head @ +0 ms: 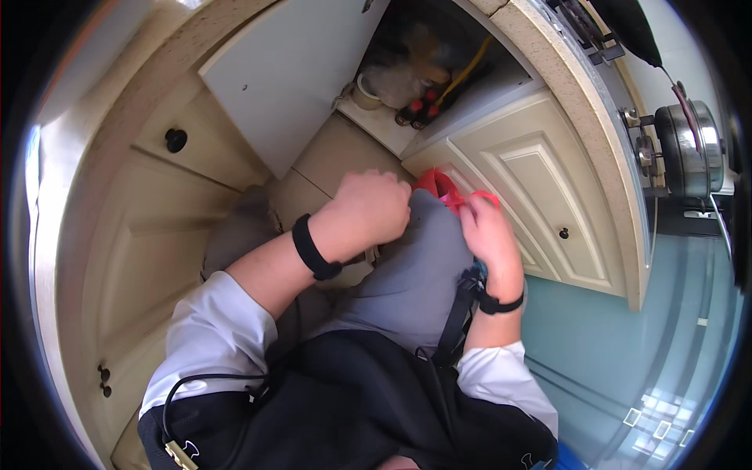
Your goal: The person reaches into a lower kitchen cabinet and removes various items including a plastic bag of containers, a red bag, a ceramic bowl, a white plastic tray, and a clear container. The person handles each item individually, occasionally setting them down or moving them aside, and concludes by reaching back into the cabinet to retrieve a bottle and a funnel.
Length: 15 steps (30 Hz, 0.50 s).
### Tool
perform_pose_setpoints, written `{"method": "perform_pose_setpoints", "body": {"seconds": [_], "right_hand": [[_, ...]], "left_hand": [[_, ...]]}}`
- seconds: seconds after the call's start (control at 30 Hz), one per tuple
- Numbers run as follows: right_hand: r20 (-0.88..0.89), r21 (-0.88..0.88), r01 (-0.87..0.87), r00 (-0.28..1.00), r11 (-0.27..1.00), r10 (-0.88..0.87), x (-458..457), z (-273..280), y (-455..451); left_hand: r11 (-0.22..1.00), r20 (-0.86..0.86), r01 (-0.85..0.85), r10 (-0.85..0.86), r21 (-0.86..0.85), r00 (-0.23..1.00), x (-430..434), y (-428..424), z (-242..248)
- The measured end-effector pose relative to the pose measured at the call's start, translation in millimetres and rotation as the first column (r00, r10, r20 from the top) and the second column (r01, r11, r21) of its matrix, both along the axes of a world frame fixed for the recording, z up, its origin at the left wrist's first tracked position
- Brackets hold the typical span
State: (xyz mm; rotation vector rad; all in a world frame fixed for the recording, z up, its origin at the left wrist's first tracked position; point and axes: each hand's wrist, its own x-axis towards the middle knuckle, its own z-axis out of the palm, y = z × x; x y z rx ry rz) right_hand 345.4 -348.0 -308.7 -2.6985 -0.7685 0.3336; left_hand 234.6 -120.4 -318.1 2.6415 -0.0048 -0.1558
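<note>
A thin red plastic bag point(437, 183) lies beside my right knee, in front of a cream cabinet door. Its edge is pinched in my right hand point(484, 226), between thumb and fingers. My left hand point(373, 205) is curled with the back of the hand up, over the gap between my knees and close to the right knee. Its fingertips are hidden from the camera, so whether it holds part of the bag does not show. Both wrists wear black straps.
Ahead, an open white cabinet door point(294, 64) exposes a corner cupboard holding a white tub point(367, 94), clear plastic bags point(396, 85) and red-capped bottles point(414, 108). At upper right, a metal pot point(690, 150) stands on the stove. Cream cabinets point(176, 235) flank me.
</note>
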Motion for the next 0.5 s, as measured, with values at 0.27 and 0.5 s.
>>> {"method": "perform_pose_setpoints", "body": {"seconds": [0.27, 0.5], "right_hand": [[-0.296, -0.318, -0.273, 0.938, 0.908, 0.179, 149.7, -137.5, 186.1], [0.013, -0.103, 0.237, 0.971, 0.966, -0.237, 232.8, -268.0, 185.4]], "left_hand": [[0.991, -0.114, -0.133, 0.132, 0.002, 0.985, 51.6, 60.0, -46.3], [0.968, -0.051, -0.251, 0.25, -0.008, 0.967, 72.8, 82.1, -47.8]]}}
